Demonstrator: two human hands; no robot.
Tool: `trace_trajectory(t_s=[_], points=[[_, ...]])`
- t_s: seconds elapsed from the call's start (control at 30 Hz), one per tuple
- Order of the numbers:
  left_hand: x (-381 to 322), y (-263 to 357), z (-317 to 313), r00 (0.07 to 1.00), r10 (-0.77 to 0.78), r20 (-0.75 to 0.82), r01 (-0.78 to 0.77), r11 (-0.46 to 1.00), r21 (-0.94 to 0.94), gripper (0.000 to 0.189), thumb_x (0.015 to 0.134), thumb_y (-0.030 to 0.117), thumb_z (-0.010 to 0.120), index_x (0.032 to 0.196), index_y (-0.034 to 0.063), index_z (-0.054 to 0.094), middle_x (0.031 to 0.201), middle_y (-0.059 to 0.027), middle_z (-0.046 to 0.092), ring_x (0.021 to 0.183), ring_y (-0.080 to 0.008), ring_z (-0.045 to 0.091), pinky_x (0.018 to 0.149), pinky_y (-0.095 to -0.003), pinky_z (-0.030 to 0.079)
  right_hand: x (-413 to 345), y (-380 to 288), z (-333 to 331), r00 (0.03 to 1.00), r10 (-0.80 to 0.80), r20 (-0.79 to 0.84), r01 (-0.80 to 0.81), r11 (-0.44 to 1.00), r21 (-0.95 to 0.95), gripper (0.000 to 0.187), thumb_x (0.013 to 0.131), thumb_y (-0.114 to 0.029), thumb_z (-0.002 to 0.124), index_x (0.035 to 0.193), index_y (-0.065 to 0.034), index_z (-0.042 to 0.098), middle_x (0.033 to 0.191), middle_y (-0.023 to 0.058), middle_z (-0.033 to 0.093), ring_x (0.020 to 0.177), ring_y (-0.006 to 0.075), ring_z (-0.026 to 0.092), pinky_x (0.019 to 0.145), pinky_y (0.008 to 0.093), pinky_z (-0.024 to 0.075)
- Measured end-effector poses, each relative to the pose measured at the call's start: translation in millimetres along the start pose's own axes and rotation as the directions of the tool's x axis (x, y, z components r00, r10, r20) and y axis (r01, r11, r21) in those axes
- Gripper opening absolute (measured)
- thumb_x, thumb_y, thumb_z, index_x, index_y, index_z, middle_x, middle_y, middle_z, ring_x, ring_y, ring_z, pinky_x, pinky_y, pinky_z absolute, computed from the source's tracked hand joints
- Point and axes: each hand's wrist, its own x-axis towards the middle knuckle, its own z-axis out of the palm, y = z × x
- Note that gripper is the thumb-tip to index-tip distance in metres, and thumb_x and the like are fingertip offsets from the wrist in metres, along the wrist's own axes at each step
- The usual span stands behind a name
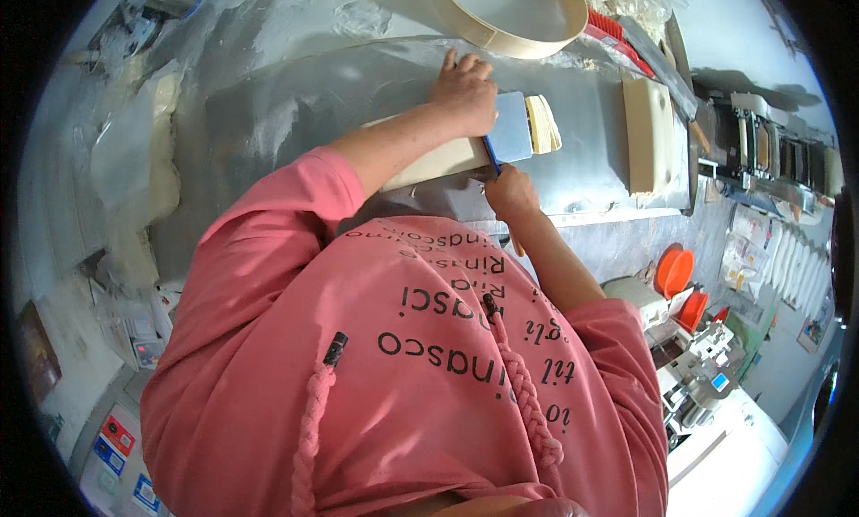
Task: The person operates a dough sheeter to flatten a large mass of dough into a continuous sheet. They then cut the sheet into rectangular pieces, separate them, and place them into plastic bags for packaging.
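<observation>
A folded slab of pale dough (439, 164) lies on the metal worktop (268, 127), partly hidden under my left forearm. My left hand (464, 94) is over the dough's right end, its visible fingers slightly apart and its thumb hidden. Beside it my right hand (513, 193) grips a broad knife with a blue edge strip (492, 156); a wooden handle end (517, 244) sticks out below the fist. A flat blue-grey rectangle (512, 127), apparently the blade, adjoins that strip. Just right of it sits a small stack of cut dough strips (543, 124).
A large round wooden-rimmed sieve (570, 13) stands beyond my left hand. Toward the worktop's right end rests a pale block (649, 137). Red plastic items (614, 37) lie behind it. Orange bowls (674, 272) and a machine (694, 389) are at lower right.
</observation>
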Motion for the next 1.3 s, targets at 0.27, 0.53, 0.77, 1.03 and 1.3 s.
trace_trajectory(t_s=[0.27,0.53,0.77,1.03,1.3], points=[[-20.1,1.5,-59.4,0.942,-0.209,-0.264,0.091,0.914,-0.396,0.016,0.079,0.016,0.061,0.090,0.0068,0.054,0.077,-0.0103,0.062,0.068,-0.0286,0.061,0.060,-0.0404,0.048,4.7,6.7,-2.3,0.997,-0.074,0.012,0.074,0.997,0.029,0.031,0.077,-0.015,0.044,0.099,0.0031,0.057,0.076,0.0202,0.065,0.062,0.0283,0.066,0.074,0.0386,0.0507],[-136.2,2.5,-28.5,0.974,-0.005,-0.227,-0.036,0.984,-0.176,0.019,0.083,0.010,0.053,0.101,0.0037,0.051,0.100,-0.0141,0.061,0.090,-0.0287,0.062,0.076,-0.0377,0.050,-8.3,-0.6,-12.9,0.982,-0.159,0.106,0.157,0.987,0.024,0.033,0.077,-0.017,0.044,0.101,0.0037,0.056,0.076,0.0197,0.065,0.067,0.0281,0.066,0.076,0.0373,0.0499],[-109.5,40.5,-44.0,0.999,-0.004,0.036,0.005,1.000,-0.023,0.056,0.063,0.028,0.076,0.098,-0.0021,0.045,0.133,-0.0266,0.029,0.126,-0.0415,0.029,0.104,-0.0513,0.023,1.5,9.1,-1.6,0.967,-0.251,0.037,0.247,0.964,0.098,0.031,0.074,-0.014,0.047,0.095,0.0079,0.055,0.068,0.0225,0.063,0.052,0.0285,0.064,0.060,0.0375,0.0531],[-78.8,30.6,-51.0,0.954,-0.062,0.293,0.038,0.995,0.088,0.076,0.063,0.038,0.075,0.117,-0.0025,0.039,0.132,-0.0290,0.030,0.125,-0.0404,0.029,0.106,-0.0486,0.021,-16.8,23.6,-3.0,0.931,-0.313,-0.190,0.339,0.933,0.122,0.029,0.076,-0.016,0.049,0.095,0.0038,0.056,0.069,0.0233,0.061,0.059,0.0336,0.061,0.059,0.0406,0.0496],[-118.9,-37.2,-38.4,0.965,0.160,-0.207,-0.179,0.981,-0.079,0.049,0.079,0.022,0.060,0.118,-0.0030,0.046,0.122,-0.0179,0.047,0.115,-0.0328,0.045,0.100,-0.0414,0.034,-132.5,-26.3,-47.4,0.917,-0.282,-0.281,0.387,0.800,0.458,0.031,0.079,-0.017,0.052,0.100,0.0049,0.055,0.064,0.0202,0.059,0.060,0.0309,0.062,0.057,0.0365,0.0469]])
